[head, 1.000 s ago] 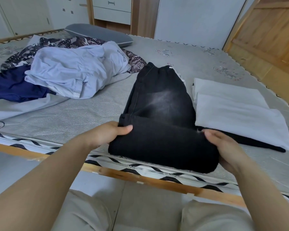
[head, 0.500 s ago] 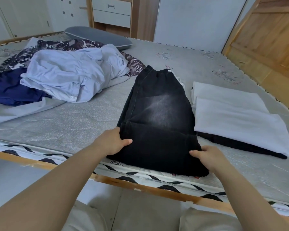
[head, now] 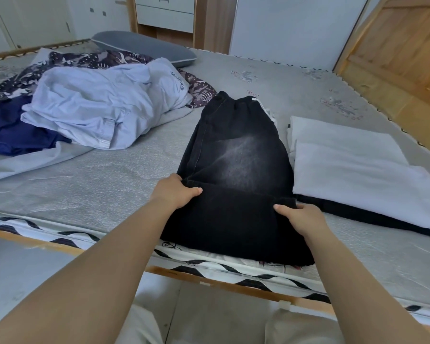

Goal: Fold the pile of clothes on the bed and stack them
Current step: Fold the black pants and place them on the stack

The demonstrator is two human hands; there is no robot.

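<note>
Black jeans [head: 236, 170] lie folded on the grey mattress [head: 97, 189], their near end doubled over towards the waistband. My left hand [head: 175, 192] grips the left corner of that folded flap. My right hand [head: 302, 217] grips its right corner. To the right sits a stack of folded clothes [head: 358, 170], white pieces on top of a black one. At the left lies the unfolded pile: a pale blue shirt [head: 102, 105], a navy garment [head: 13, 135] and a dark patterned one [head: 90, 58].
A grey pillow [head: 144, 47] rests at the back of the bed. The wooden bed rail [head: 233, 285] runs along the near edge, with tiled floor below. Wooden panelling [head: 402, 53] stands at the right, white cabinets behind.
Both hands have carried the near fold of the jeans further up the legs, away from me. The fold now lies flatter on the mattress.
</note>
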